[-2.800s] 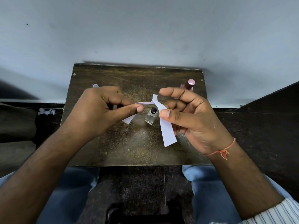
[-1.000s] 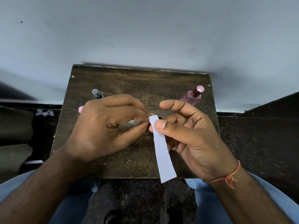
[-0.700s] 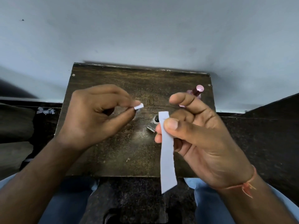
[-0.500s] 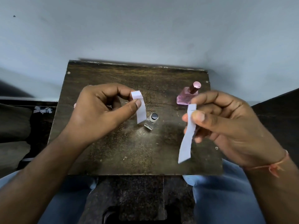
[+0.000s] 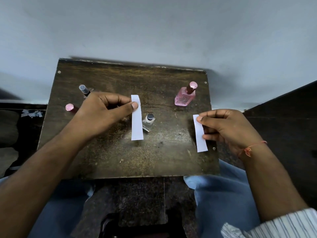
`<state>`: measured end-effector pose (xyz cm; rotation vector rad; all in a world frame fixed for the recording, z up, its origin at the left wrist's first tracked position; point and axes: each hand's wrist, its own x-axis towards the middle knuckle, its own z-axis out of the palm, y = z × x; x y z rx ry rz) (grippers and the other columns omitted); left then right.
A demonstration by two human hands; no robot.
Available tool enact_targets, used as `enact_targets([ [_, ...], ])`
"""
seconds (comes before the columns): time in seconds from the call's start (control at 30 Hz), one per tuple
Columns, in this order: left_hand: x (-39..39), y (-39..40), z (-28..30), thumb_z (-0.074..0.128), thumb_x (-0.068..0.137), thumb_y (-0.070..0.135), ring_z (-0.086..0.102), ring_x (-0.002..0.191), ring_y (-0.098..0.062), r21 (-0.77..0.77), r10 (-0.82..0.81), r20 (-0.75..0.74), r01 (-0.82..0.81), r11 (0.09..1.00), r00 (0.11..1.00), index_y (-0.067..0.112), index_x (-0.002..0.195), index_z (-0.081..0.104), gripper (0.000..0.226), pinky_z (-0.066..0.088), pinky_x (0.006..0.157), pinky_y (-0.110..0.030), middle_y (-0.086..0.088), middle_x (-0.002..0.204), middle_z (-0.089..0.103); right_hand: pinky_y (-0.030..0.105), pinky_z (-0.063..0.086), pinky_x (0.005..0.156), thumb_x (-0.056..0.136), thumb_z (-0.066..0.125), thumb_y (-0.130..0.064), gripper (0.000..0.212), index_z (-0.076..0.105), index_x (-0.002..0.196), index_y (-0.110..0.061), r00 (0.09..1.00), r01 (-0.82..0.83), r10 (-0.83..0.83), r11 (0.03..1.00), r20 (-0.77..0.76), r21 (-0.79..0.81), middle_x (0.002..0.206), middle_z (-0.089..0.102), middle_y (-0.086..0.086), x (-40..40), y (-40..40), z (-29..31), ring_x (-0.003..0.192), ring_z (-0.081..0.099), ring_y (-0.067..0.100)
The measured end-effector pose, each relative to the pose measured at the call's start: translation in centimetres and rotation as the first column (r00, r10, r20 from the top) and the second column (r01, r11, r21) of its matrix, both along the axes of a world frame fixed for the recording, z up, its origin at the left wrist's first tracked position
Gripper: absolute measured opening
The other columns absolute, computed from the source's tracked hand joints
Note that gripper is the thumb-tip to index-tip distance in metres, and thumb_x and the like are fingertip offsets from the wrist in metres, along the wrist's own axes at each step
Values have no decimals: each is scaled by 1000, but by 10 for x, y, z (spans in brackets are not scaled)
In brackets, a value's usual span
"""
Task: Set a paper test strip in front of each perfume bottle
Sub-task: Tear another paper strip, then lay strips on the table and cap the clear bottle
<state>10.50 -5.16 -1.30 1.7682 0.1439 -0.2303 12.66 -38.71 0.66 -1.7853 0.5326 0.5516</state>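
Note:
My left hand [image 5: 103, 115] pinches the top of a white paper strip [image 5: 136, 122], which hangs over the middle of the small dark wooden table [image 5: 120, 158], just left of a small clear bottle with a black cap [image 5: 148, 121]. Near the table's right edge my right hand [image 5: 228, 129] pinches a second white strip [image 5: 199, 134], in front of the pink perfume bottle [image 5: 185, 97]. At the back left stands a dark bottle with a clear cap [image 5: 84, 90]. A pink-capped bottle [image 5: 69, 107] is partly hidden behind my left hand.
A pale grey wall rises right behind the table. Dark stone floor surrounds it, with white paper scraps [image 5: 30, 113] on the floor to the left. My knees in blue jeans [image 5: 221, 191] sit at the table's front edge.
The one long strip was torn in two. Both hands have moved apart, each with a piece: the left over the table's middle, the right out to the right edge.

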Motion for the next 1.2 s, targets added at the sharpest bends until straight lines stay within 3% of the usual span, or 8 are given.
enact_targets([
  [0.17, -1, -3, -5, 83, 83, 36, 80, 92, -30, -2, 11, 6, -11, 1000, 1000, 25, 98, 89, 19, 61, 81, -22, 0, 94, 86, 23, 61, 50, 92, 85, -12, 5, 83, 92, -17, 999, -25, 29, 987, 23, -159, 77, 83, 4, 5, -4, -6, 54, 71, 8],
  [0.43, -4, 3, -7, 81, 81, 41, 80, 99, -27, 30, -24, 7, 24, 999, 1000, 28, 99, 88, 23, 62, 94, -35, 5, 97, 86, 27, 52, 59, 88, 90, -27, 19, 81, 104, -29, 968, -75, 171, 893, 182, -444, 86, 75, 2, 13, -11, -11, 66, 62, 14],
  [0.57, -1, 4, -6, 81, 80, 43, 78, 93, -27, 24, -5, 2, 5, 1000, 1000, 34, 93, 88, 18, 61, 81, -22, 7, 91, 86, 23, 49, 66, 86, 90, -27, 26, 77, 106, -35, 779, -338, 497, 846, 381, -412, 76, 64, -11, 3, 7, 0, 64, 58, 10],
  [0.7, -1, 5, -7, 83, 87, 34, 78, 94, -31, 38, -17, -7, 17, 999, 1000, 34, 94, 88, 8, 62, 86, -34, 6, 92, 86, 21, 55, 72, 85, 88, -46, 53, 69, 134, -39, 551, -543, 696, 718, 461, -436, 115, 70, -19, -9, 49, -6, 78, 66, 16],
  [0.83, -1, 7, -7, 82, 89, 34, 79, 96, -31, 27, -28, -5, 28, 999, 1000, 28, 97, 88, 12, 62, 87, -35, 6, 93, 86, 29, 56, 93, 90, 83, -56, 66, 62, 149, -35, 510, -567, 742, 670, 434, -479, 140, 63, -20, -15, 75, -14, 107, 68, 8],
  [0.93, -2, 9, -11, 81, 89, 38, 79, 94, -27, 24, -35, 2, 35, 999, 999, 27, 95, 89, 14, 62, 83, -25, 7, 92, 86, 35, 55, 98, 97, 79, -46, 48, 70, 141, -31, 529, -545, 728, 686, 436, -483, 127, 75, -12, -17, 83, -18, 109, 68, 4],
  [1.1, -1, 10, -13, 77, 95, 35, 74, 78, -11, 33, -45, -5, 45, 998, 999, 28, 93, 86, 12, 55, 70, -15, 7, 89, 84, 44, 65, 88, 105, 70, -26, 29, 74, 134, -19, 812, -466, 420, 885, 406, 16, 114, 82, 4, -19, 90, -15, 107, 78, 20],
  [1.2, -2, 8, -12, 72, 103, 24, 62, 63, 6, 20, -60, -13, 60, 998, 998, 25, 94, 81, 13, 47, 58, -9, 16, 74, 76, 48, 65, 70, 106, 54, -31, 34, 71, 129, -12, 954, -287, 189, 793, 231, 536, 103, 76, 10, -20, 99, -5, 91, 79, 36],
])
